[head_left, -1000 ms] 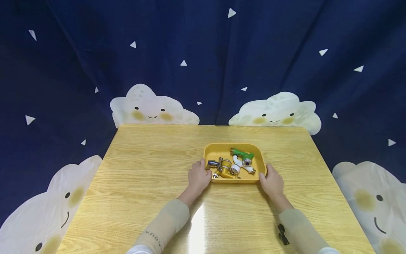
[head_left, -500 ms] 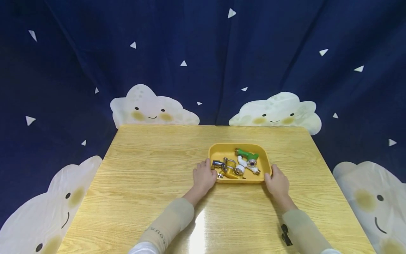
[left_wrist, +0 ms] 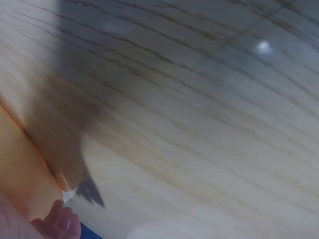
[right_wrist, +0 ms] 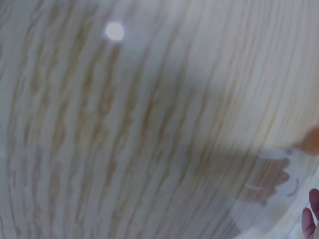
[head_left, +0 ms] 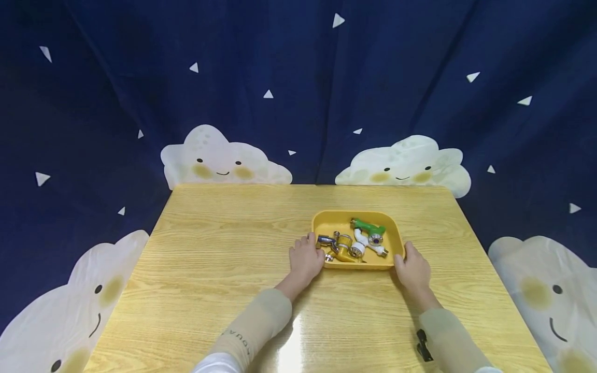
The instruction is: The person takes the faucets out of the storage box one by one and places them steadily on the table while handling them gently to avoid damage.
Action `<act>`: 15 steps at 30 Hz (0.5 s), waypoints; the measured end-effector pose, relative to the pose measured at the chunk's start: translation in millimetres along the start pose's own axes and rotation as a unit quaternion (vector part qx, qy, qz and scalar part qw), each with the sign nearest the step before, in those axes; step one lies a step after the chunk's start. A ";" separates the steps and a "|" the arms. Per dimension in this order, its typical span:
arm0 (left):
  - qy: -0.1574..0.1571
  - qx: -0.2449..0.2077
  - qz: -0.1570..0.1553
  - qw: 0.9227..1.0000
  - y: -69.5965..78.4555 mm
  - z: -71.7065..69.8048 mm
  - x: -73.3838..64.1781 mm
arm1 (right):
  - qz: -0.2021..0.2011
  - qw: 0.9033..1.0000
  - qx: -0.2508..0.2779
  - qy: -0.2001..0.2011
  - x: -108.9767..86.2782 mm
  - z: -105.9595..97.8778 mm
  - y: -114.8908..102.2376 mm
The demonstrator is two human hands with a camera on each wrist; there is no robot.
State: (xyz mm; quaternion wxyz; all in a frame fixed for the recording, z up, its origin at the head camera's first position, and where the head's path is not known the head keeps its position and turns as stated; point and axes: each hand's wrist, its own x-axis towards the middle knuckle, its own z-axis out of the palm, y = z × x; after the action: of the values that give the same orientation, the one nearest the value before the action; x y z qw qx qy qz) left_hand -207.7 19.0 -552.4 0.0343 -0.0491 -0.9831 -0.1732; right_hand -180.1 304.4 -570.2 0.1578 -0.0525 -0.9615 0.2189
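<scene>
In the head view a shallow yellow plastic tray (head_left: 359,267) sits on the wooden table. My left hand (head_left: 305,258) grips its left side near the front corner, and my right hand (head_left: 414,268) grips the opposite front corner, thumb at the rim. Inside lie several tap-like fittings with metal ends: a green one (head_left: 366,226), a white one (head_left: 361,239), a yellow one (head_left: 344,248) and a dark blue one (head_left: 325,240). In the left wrist view the tray's side (left_wrist: 25,164) and some fingers (left_wrist: 61,223) show. Only fingertips (right_wrist: 309,221) and a tray edge (right_wrist: 313,141) appear in the right wrist view.
The light wood table (head_left: 224,243) extends around the tray on all sides. Behind it hangs a dark blue curtain (head_left: 289,52) with white triangles and smiling clouds. A black clip-like thing (head_left: 423,345) is at the right forearm.
Both hands and the tray have slid to the right across the table, with the fittings inside moving along. The grip on both sides looks the same.
</scene>
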 end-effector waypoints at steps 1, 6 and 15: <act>-0.001 0.000 0.000 1.000 1.0 0.2 0.2 | 0.002 1.000 0.001 0.000 0.1 -0.3 0.8; -0.002 0.001 -0.002 1.000 5.5 2.1 1.1 | 0.009 1.000 -0.004 0.001 0.2 -0.7 5.5; -0.004 0.009 0.001 1.000 11.4 5.0 1.8 | 0.006 1.000 -0.012 0.014 0.3 -2.7 11.6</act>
State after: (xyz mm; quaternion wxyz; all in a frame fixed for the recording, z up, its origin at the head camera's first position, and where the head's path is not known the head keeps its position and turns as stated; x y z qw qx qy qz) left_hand -208.5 31.6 -553.0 0.0314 -0.0506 -0.9846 -0.1645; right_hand -179.1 315.9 -572.8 0.1689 -0.0637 -0.9614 0.2075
